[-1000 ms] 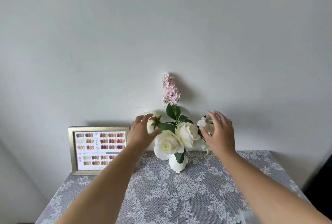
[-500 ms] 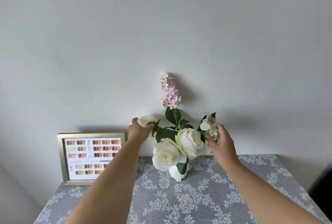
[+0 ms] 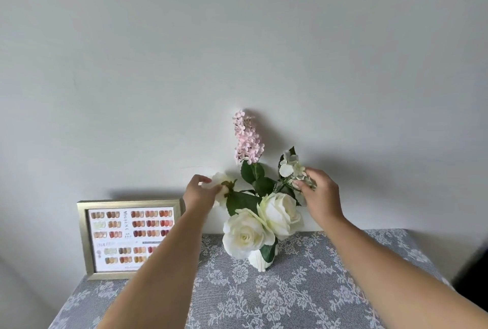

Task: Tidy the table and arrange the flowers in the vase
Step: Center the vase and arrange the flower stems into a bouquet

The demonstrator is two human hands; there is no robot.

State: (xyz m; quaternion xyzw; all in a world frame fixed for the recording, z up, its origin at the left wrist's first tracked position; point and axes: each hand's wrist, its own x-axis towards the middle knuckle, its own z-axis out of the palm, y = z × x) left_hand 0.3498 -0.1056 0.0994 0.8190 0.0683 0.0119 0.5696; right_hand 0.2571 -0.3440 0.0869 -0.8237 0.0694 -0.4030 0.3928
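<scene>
A small white vase [image 3: 260,260] stands on the grey lace tablecloth [image 3: 303,291] near the wall. It holds two big white roses [image 3: 261,225], a tall pink flower spike [image 3: 247,141] and green leaves. My left hand [image 3: 199,194] pinches a white rose [image 3: 220,179] at the left side of the bunch. My right hand [image 3: 320,195] grips a sprig of small white blossoms [image 3: 290,166] at the right side. The stems inside the vase are hidden.
A gold-framed colour swatch card [image 3: 126,236] leans against the wall at the table's back left, its right part covered by my left forearm. The plain wall [image 3: 237,38] is right behind the vase. The table's right edge drops to a dark area [image 3: 472,270].
Both hands have risen and spread outward, from cupping the bunch to holding the outer flowers. The white sprig on the right now stands higher. The camera has tilted up slightly.
</scene>
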